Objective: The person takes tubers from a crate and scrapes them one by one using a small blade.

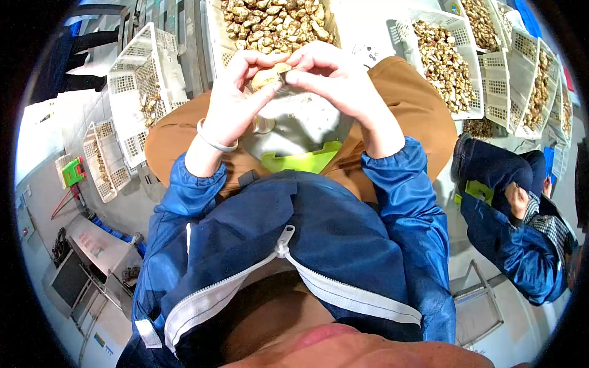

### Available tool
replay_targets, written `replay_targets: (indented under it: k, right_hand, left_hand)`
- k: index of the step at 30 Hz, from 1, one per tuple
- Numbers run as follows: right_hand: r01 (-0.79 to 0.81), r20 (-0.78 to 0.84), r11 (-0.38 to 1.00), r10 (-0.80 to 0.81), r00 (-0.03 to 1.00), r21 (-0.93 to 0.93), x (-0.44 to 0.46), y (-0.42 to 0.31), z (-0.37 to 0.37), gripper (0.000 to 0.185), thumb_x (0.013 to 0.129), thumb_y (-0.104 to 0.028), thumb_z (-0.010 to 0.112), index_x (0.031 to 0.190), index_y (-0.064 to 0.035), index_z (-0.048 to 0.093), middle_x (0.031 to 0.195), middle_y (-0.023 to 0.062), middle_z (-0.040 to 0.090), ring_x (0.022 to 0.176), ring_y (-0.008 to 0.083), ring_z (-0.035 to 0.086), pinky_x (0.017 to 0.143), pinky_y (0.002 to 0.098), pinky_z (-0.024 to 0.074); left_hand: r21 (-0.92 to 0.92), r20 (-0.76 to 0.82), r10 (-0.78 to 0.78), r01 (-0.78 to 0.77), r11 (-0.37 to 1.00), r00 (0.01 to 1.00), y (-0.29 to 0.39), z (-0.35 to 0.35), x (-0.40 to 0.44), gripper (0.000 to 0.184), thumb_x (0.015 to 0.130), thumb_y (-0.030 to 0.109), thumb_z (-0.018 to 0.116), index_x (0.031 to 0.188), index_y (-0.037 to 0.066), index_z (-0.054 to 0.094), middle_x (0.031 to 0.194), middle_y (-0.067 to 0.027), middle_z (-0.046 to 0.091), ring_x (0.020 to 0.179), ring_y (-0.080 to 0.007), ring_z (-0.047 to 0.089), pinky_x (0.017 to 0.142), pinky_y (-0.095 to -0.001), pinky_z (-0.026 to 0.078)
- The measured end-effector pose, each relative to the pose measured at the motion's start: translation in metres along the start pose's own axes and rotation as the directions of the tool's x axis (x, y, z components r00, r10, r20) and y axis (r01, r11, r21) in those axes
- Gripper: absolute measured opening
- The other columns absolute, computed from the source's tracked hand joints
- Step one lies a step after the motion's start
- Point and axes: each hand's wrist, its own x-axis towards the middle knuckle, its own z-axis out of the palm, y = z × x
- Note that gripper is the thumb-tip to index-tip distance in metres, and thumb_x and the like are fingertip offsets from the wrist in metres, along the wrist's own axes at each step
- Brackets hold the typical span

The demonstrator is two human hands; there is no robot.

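Note:
In front of me, above my lap, my left hand (236,92) has its fingers closed round a tan, rounded mushroom (265,78). My right hand (325,76) meets it from the other side, thumb and forefinger pinched at a smaller brown-topped part (281,68). Whether that part is a second mushroom or belongs to the same one, I cannot tell. A small dark spot shows by the right thumb. Just beyond both hands stands a white crate (216,37) full of brown and cream mushrooms (276,24).
More white crates (451,113) of mushrooms stand at the right. At the left are two mesh crates (132,101) with few pieces inside. A lime-green plastic piece (300,161) lies between my knees. Another person (521,208) in blue sits at the right.

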Motion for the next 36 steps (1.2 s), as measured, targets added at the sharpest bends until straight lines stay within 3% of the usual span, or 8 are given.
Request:
replay_targets:
  k: [3,9,15,19,25,31,34,36]
  right_hand:
    - [-0.107,0.060,0.968,0.096,0.994,0.226,0.005,0.010,-0.013,0.012,0.087,-0.014,0.074,0.092,-0.0037,0.071,0.093,0.0010,0.068,0.083,0.0097,0.062,0.078,0.0245,0.0507]
    - [-0.074,-0.002,0.987,0.075,0.997,0.143,0.002,0.005,-0.002,0.012,0.087,-0.014,0.073,0.090,-0.0021,0.071,0.089,0.0023,0.069,0.085,0.0101,0.063,0.079,0.0244,0.0513]
    - [-0.166,0.016,0.905,0.174,0.985,0.391,0.002,0.007,-0.009,0.016,0.089,-0.014,0.071,0.093,0.0009,0.068,0.085,0.0084,0.071,0.079,0.0147,0.069,0.076,0.0273,0.0554]
    - [-0.139,-0.023,0.970,0.146,0.989,0.201,0.001,-0.001,-0.008,0.015,0.088,-0.014,0.072,0.092,-0.0001,0.067,0.088,0.0089,0.071,0.081,0.0156,0.069,0.080,0.0284,0.0556]
    - [-0.111,-0.025,0.921,0.130,0.991,0.373,0.001,0.002,-0.004,0.013,0.089,-0.013,0.071,0.091,-0.0008,0.067,0.090,0.0093,0.071,0.082,0.0146,0.068,0.081,0.0281,0.0540]
    - [0.014,-0.075,0.994,-0.005,0.997,0.112,0.001,0.000,0.003,0.013,0.088,-0.013,0.071,0.088,-0.0007,0.066,0.099,0.0073,0.068,0.090,0.0154,0.065,0.083,0.0276,0.0513]
    - [0.353,-0.002,0.880,-0.373,0.928,-0.317,0.003,0.006,0.007,0.012,0.086,-0.012,0.071,0.085,-0.0012,0.065,0.103,0.0074,0.066,0.095,0.0169,0.063,0.083,0.0289,0.0503]
    - [0.372,-0.002,0.865,-0.396,0.918,-0.337,0.002,0.003,0.008,0.011,0.085,-0.011,0.072,0.085,-0.0016,0.066,0.102,0.0082,0.065,0.096,0.0177,0.062,0.082,0.0301,0.0499]
  left_hand:
    - [-0.127,0.024,-0.017,0.020,0.992,1.000,0.006,0.002,0.001,0.033,0.087,-0.002,0.067,0.116,0.002,0.053,0.126,-0.0115,0.062,0.115,-0.0164,0.059,0.099,-0.0303,0.047]
    - [0.214,0.074,-0.014,-0.002,0.977,0.997,0.014,-0.001,-0.002,0.038,0.088,-0.008,0.063,0.120,0.000,0.045,0.129,-0.0207,0.058,0.125,-0.0248,0.055,0.105,-0.0343,0.043]
    - [-0.133,0.042,-0.020,0.025,0.991,0.999,0.009,0.001,-0.001,0.051,0.086,-0.006,0.064,0.132,0.001,0.041,0.133,-0.0185,0.057,0.124,-0.0219,0.054,0.104,-0.0328,0.043]
    - [-0.288,0.033,-0.185,0.187,0.939,0.982,0.009,-0.002,-0.003,0.055,0.088,0.002,0.066,0.137,0.001,0.041,0.133,-0.0179,0.058,0.123,-0.0216,0.055,0.102,-0.0316,0.045]
    - [-0.391,0.076,-0.294,0.300,0.870,0.953,0.007,-0.007,-0.007,0.056,0.087,0.005,0.069,0.137,0.001,0.044,0.127,-0.0149,0.061,0.115,-0.0191,0.060,0.094,-0.0303,0.050]
    - [-0.323,-0.046,-0.209,0.183,0.928,0.977,0.008,-0.002,-0.003,0.052,0.086,-0.005,0.066,0.134,0.000,0.047,0.127,-0.0146,0.061,0.117,-0.0183,0.058,0.099,-0.0279,0.048]
    - [-0.231,-0.077,-0.198,0.176,0.957,0.977,0.005,0.001,-0.004,0.051,0.087,-0.004,0.066,0.133,0.000,0.047,0.128,-0.0146,0.060,0.119,-0.0184,0.058,0.100,-0.0288,0.047]
    - [-0.225,-0.075,-0.171,0.151,0.963,0.982,0.001,0.004,-0.003,0.050,0.087,-0.004,0.066,0.133,0.000,0.047,0.128,-0.0143,0.060,0.120,-0.0184,0.057,0.101,-0.0291,0.046]
